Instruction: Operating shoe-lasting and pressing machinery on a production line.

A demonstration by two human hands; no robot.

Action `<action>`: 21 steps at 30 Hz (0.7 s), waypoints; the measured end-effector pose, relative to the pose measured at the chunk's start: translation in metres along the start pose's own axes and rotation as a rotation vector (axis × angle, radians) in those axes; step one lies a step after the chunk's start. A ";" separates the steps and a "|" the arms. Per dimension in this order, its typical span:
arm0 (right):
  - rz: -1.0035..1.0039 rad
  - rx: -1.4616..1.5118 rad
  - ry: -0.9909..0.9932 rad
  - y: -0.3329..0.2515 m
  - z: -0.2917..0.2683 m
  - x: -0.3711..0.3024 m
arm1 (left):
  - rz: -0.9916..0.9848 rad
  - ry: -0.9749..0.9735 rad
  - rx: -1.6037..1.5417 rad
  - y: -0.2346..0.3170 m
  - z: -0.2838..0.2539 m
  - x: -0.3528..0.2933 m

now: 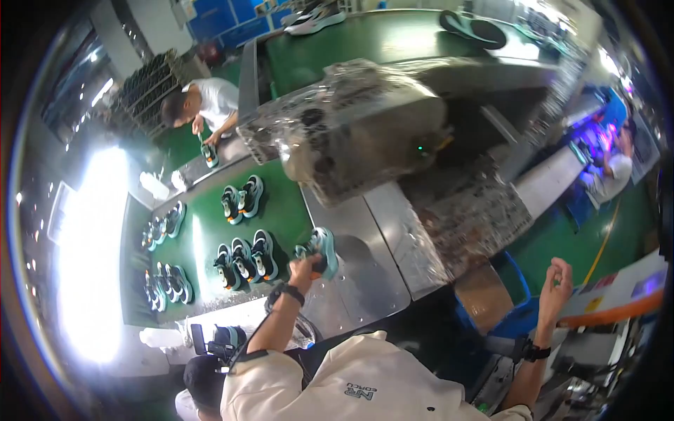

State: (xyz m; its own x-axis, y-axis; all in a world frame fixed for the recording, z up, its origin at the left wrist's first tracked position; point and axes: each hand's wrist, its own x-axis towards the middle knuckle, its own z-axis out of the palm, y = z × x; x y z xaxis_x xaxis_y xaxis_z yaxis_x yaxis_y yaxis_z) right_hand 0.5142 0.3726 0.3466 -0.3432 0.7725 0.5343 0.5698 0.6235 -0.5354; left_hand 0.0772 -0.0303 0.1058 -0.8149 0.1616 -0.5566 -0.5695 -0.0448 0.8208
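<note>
Green belt point(284, 203); blue bin point(512, 324) holding cardboard point(483, 302); left grip point(303, 271) clasping shoes point(326, 245), right grip point(557, 286) empty.

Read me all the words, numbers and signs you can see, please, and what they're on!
Cream shirt: dark letters on the front, in two rows; I won't copy printed words out.
Shiny wrapping by the machine: dark marks, too blurred to read.
Pink-and-yellow patches at the right: too small and blurred to tell whether they are signs.
Shoe in the left hand: no writing I can make out.
</note>
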 end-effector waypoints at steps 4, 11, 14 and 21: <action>-0.279 0.057 -0.074 -0.056 0.043 0.087 | 0.021 0.185 0.062 0.054 -0.010 0.097; -0.454 -0.194 0.011 -0.162 0.112 0.301 | 0.371 0.198 0.388 0.082 -0.111 0.332; -0.424 -0.256 -0.078 -0.158 0.148 0.389 | 0.432 0.281 0.643 0.094 -0.078 0.366; -0.782 -0.614 -0.025 -0.124 0.236 0.570 | 0.811 0.262 0.786 0.044 -0.075 0.313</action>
State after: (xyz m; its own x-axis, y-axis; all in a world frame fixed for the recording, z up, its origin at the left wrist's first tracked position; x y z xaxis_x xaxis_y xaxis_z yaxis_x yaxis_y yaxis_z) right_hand 0.0721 0.7643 0.5631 -0.7985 0.1776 0.5752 0.4621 0.7932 0.3966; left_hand -0.2113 -0.0553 -0.0415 -0.9598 0.1526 0.2355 0.2795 0.5978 0.7513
